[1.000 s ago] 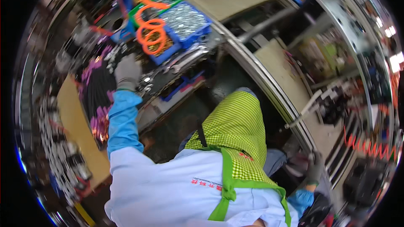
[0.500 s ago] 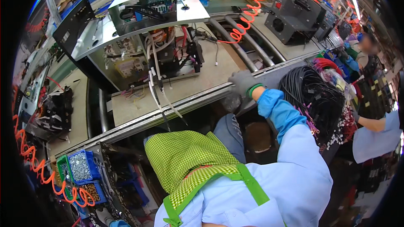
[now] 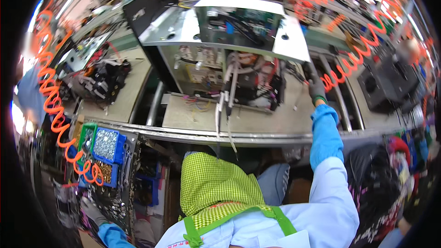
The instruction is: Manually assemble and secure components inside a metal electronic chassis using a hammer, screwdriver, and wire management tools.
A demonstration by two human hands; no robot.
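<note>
My right hand, in a grey glove with a blue sleeve cover, reaches to the right end of the open machine chassis. It is beside the tip of an orange coiled hose; blur hides whether the fingers hold anything. The chassis has a raised metal shelf with a circuit board, and bundled cables hang over the bench edge. At the lower left my left hand, also gloved in grey, is over dark small parts near the blue bins; its fingers are unclear.
A blue bin of silver fasteners and wrenches are at the left, with another orange coiled hose hanging past them. A second assembly sits left. To the right are rollers, a black metal housing and black cable bundles.
The view has swung to the right, so the bench appears level. My right hand has gone from the bench's front edge to the chassis's right end. My left hand shows more at the lower left.
</note>
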